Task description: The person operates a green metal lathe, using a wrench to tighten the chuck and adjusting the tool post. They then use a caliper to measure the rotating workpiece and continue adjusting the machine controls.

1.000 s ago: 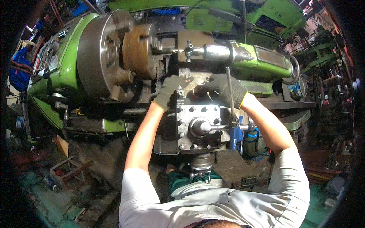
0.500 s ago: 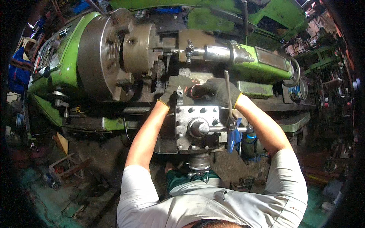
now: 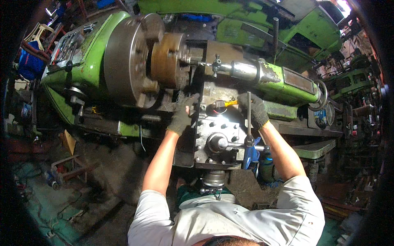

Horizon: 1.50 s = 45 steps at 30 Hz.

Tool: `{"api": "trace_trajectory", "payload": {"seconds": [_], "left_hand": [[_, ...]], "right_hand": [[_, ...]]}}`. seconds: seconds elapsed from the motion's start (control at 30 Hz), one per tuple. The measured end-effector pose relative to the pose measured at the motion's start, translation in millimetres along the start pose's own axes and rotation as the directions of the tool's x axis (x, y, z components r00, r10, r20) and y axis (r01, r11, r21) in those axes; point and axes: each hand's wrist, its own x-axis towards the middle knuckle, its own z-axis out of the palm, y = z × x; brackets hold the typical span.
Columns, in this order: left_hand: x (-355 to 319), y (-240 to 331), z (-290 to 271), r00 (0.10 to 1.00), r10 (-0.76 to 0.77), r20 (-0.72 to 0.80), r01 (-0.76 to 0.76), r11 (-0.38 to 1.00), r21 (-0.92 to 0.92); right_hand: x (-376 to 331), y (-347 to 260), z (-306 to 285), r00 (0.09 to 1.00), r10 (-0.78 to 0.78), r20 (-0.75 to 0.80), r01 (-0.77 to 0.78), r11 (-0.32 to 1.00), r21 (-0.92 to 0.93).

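Note:
My left hand (image 3: 184, 113), in a dark glove with a yellow cuff, is left of the square steel tool post (image 3: 223, 123) of a lathe. Its fingers stretch away from me and are partly apart, with no object visible in them. My right hand (image 3: 253, 108), gloved alike, is beyond the post's right corner; its fingertips are too dark to make out. Just left of them lies a small yellow and dark tool (image 3: 225, 104) of unclear kind, its yellow end close to the glove. I cannot tell whether that hand grips it.
At left is the lathe's large chuck (image 3: 127, 61) with a round brownish metal workpiece (image 3: 167, 61), both smeared as if turning. A drill bit (image 3: 204, 64) from the green tailstock (image 3: 283, 82) points at it. A clamp lever (image 3: 236, 145) and blue-handled tool (image 3: 251, 153) stand near my right forearm.
My hands have moved apart, left hand to the left side of the tool post, right hand rightward. The yellow and dark tool now shows between them. The whole view has shifted slightly.

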Motion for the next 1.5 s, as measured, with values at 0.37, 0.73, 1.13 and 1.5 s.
{"api": "trace_trajectory", "payload": {"seconds": [0.37,0.73,1.13,1.5], "left_hand": [[-76,176,-51,0.910,-0.285,-0.303,0.161,0.913,-0.375],[-69,199,-66,0.973,-0.128,-0.194,0.111,0.989,-0.095],[-64,194,-60,0.976,-0.139,-0.168,0.063,0.917,-0.394],[-66,186,-55,0.969,-0.089,-0.232,0.019,0.957,-0.288]], "right_hand": [[8,-27,-6,0.987,-0.160,0.031,0.162,0.984,-0.080],[101,-115,89,0.875,-0.484,0.007,0.431,0.772,-0.467],[93,-107,95,0.846,-0.527,0.087,0.429,0.574,-0.698],[59,-106,83,0.801,-0.549,0.237,0.412,0.219,-0.885]]}}
